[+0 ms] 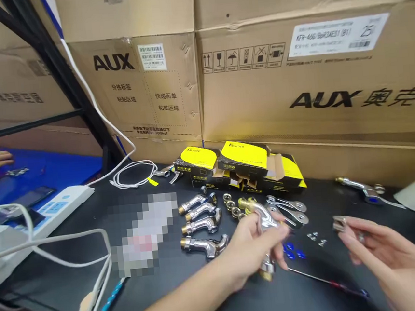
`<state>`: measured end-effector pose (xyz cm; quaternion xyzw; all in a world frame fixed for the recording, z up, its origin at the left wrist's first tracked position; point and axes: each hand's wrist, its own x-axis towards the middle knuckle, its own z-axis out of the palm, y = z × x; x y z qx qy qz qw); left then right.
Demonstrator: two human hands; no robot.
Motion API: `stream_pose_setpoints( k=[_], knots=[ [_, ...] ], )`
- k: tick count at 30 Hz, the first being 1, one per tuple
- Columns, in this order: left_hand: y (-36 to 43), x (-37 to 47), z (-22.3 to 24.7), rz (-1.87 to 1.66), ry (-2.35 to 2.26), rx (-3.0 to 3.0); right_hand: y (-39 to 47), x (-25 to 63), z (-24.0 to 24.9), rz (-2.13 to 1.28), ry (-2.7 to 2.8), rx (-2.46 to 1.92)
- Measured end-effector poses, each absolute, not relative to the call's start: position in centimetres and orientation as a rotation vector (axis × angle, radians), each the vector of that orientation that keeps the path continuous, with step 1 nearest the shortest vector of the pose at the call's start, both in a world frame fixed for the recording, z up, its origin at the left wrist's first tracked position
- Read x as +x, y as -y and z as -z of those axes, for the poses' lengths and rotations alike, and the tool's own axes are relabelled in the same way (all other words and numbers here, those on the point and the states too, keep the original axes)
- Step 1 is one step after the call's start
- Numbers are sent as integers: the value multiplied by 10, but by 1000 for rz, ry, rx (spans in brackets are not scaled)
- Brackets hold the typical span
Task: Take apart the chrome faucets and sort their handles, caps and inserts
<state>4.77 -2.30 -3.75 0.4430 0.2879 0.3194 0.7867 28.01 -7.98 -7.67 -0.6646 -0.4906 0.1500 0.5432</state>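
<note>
Holding chrome faucet body (pixel 265 217) in L grip (pixel 252 251), wrapped round its middle, in front of yellow boxes (pixel 244 154); pinching small metal pc (pixel 339 224) in R grip (pixel 394 255), front-right of boxes; prob best to clamp slick chrome firmly w/ brass ends (pixel 247 204) uncovered, & hold pc lightly by its edges; mind loose metal bits (pixel 315 236) & screwdriver (pixel 337 285), also front-right of boxes, to avoid nudging either
</note>
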Motion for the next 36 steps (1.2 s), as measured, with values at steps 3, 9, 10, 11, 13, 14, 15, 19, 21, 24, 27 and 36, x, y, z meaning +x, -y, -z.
stream_pose_setpoints(
  k=[3,9,10,11,13,14,15,19,21,24,27,36],
  knots=[
    [12,40,32,-827,-625,910,70,286,66,-541,1103,-1460],
    [3,37,30,-920,-650,846,69,288,57,-612,1406,-1512],
    [3,37,31,-925,-647,848,70,285,58,-577,1516,-1509],
    [3,37,31,-938,-644,846,71,282,60,-547,1636,-1482],
    [2,37,32,-948,-644,854,69,276,64,-484,1873,-1361],
    [2,37,32,-948,-647,861,67,273,67,-434,1966,-1289],
    [2,37,33,-946,-651,869,65,271,70,-370,2034,-1229],
    [1,38,30,-941,-672,888,53,265,80,-141,2142,-1172],
    [2,38,28,-946,-692,862,49,264,84,-61,2164,-1186],
    [2,40,28,-939,-665,781,45,264,87,-8,2157,-1210],
    [3,42,33,-889,-592,762,43,266,89,-60,2117,-1186],
    [18,48,39,-799,-640,1141,67,250,65,-991,1530,-1223]
  ],
)
